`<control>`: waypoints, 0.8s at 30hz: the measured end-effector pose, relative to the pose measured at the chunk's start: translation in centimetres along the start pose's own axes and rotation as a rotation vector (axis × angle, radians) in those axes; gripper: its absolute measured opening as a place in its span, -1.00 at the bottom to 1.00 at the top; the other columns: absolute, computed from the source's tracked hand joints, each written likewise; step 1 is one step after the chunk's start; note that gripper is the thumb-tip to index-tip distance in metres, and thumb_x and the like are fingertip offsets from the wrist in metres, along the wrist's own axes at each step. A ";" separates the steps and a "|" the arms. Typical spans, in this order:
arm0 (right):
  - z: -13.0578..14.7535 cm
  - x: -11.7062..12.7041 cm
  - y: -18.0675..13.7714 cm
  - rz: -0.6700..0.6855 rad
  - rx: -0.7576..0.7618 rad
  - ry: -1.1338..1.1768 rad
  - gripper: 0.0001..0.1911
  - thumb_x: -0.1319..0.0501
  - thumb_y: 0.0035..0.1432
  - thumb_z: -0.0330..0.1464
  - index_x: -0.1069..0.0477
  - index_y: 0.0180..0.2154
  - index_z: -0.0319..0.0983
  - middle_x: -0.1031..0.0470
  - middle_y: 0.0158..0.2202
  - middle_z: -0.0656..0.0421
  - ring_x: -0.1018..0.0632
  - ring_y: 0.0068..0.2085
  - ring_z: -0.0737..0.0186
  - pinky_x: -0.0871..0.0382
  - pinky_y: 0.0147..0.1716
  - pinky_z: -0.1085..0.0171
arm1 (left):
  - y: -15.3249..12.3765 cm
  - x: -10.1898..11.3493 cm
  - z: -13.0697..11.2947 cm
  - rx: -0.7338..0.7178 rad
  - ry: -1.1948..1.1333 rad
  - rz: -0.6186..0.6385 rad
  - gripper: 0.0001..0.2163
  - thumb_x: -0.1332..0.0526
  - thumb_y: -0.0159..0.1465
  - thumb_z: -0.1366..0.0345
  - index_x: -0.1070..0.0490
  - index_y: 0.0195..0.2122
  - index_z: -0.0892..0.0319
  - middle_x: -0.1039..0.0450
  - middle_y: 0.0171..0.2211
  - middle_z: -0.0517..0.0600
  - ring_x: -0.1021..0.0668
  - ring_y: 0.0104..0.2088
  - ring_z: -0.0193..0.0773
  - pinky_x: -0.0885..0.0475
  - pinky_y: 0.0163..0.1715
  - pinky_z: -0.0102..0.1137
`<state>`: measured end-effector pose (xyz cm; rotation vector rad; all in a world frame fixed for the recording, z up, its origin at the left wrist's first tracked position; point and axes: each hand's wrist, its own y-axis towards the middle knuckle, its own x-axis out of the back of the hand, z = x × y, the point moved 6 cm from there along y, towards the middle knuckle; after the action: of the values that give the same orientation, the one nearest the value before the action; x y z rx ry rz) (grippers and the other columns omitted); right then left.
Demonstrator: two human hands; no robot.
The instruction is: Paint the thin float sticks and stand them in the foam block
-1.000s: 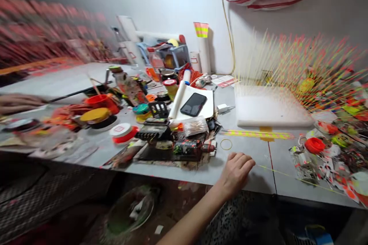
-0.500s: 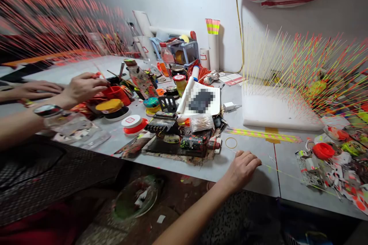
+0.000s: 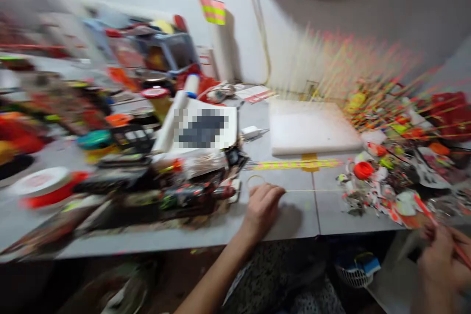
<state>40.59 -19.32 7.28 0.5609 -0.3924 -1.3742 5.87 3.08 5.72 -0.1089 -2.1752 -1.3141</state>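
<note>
My left hand is just above the table near its front edge, fingers pinched on a thin pale-yellow rod that stretches to the right. At the lower right, my right hand is closed round a slim red tool; motion blur hides its exact kind. Behind my left hand lie a rubber band and a bundle of yellow-and-pink rods. Past these, a white foam block has many thin coloured rods standing in it.
Paint-stained caps and scraps cover the table's right side. Left of my left hand are a dark bottle, a bag of cotton swabs and a white-lidded tub. A white basket stands below the table.
The view has swung right, so the co-worker's hands have left the picture on the left. My right hand with the red tool has come into view. My left hand still holds the rod.
</note>
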 end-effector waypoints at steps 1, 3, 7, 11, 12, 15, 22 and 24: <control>0.1 0.5 -0.3 -0.068 0.016 0.007 -0.67 -0.37 0.10 -0.11 -0.43 -0.32 -0.22 -0.45 -0.50 0.19 -0.43 -0.58 0.24 -0.33 -0.59 0.24 | 0.2 -0.1 0.1 0.005 0.008 -0.011 -0.84 -0.09 0.33 0.50 -0.40 -0.23 0.11 -0.52 -0.41 -0.10 -0.52 -0.36 -0.35 -0.30 -0.25 -0.39; -0.1 -0.1 -1.0 -0.042 -0.005 0.015 -0.67 -0.34 0.13 -0.09 -0.41 -0.30 -0.21 -0.47 -0.49 0.20 -0.45 -0.57 0.25 -0.34 -0.56 0.25 | 0.9 -0.8 -0.2 -0.018 0.020 -0.021 -0.89 -0.13 0.34 0.45 -0.40 -0.22 0.11 -0.53 -0.39 -0.09 -0.52 -0.37 -0.35 -0.29 -0.27 -0.40; -0.6 -1.7 -3.3 0.046 0.010 -0.032 -0.67 -0.28 0.23 -0.09 -0.43 -0.27 -0.25 -0.54 -0.40 0.13 -0.51 -0.51 0.26 -0.42 -0.49 0.26 | 2.0 -2.4 -2.0 -0.077 0.027 -0.038 -0.90 -0.14 0.35 0.43 -0.40 -0.22 0.11 -0.53 -0.40 -0.10 -0.54 -0.37 -0.36 -0.27 -0.29 -0.39; -1.4 -2.7 -5.4 0.112 0.120 -0.093 -0.68 -0.32 0.21 -0.12 -0.46 -0.24 -0.26 -0.58 -0.33 0.08 -0.60 -0.40 0.17 -0.52 -0.37 0.21 | 2.5 -3.1 -2.9 -0.117 0.035 -0.044 -0.91 -0.13 0.36 0.44 -0.39 -0.22 0.13 -0.50 -0.41 -0.09 -0.53 -0.39 -0.36 -0.26 -0.31 -0.41; -1.6 -3.0 -5.7 0.129 0.149 -0.096 -0.71 -0.34 0.20 -0.15 -0.47 -0.24 -0.25 -0.58 -0.33 0.09 -0.61 -0.36 0.15 -0.53 -0.34 0.20 | 2.6 -3.2 -2.9 -0.130 0.038 -0.038 -0.90 -0.12 0.36 0.45 -0.39 -0.22 0.14 -0.50 -0.41 -0.09 -0.52 -0.39 -0.36 -0.27 -0.31 -0.41; -1.5 -4.0 -6.4 0.187 0.240 -0.062 -0.85 -0.34 0.21 -0.28 -0.47 -0.25 -0.23 -0.57 -0.33 0.13 -0.62 -0.31 0.16 -0.55 -0.28 0.21 | 2.6 -3.2 -2.7 -0.158 0.051 -0.014 -0.90 -0.11 0.37 0.45 -0.38 -0.22 0.14 -0.49 -0.40 -0.08 -0.53 -0.38 -0.36 -0.28 -0.31 -0.41; -1.1 -5.4 -6.9 0.205 0.281 -0.003 -0.96 -0.28 0.23 -0.39 -0.45 -0.26 -0.21 -0.52 -0.35 0.16 -0.60 -0.31 0.20 -0.54 -0.32 0.27 | 2.5 -3.1 -2.3 -0.147 0.089 0.019 -0.89 -0.11 0.36 0.46 -0.38 -0.22 0.13 -0.49 -0.40 -0.08 -0.54 -0.37 -0.35 -0.30 -0.28 -0.41; -1.2 -5.6 -6.9 0.198 0.275 -0.002 -0.95 -0.28 0.23 -0.38 -0.43 -0.28 -0.21 -0.50 -0.37 0.16 -0.59 -0.34 0.21 -0.53 -0.35 0.27 | 2.4 -3.0 -2.2 -0.143 0.089 0.029 -0.89 -0.12 0.35 0.46 -0.39 -0.22 0.12 -0.50 -0.40 -0.09 -0.54 -0.38 -0.35 -0.30 -0.28 -0.40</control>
<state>34.81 -14.31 2.65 0.7259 -0.6281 -1.1373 10.19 3.15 6.79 -0.1346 -1.9979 -1.4302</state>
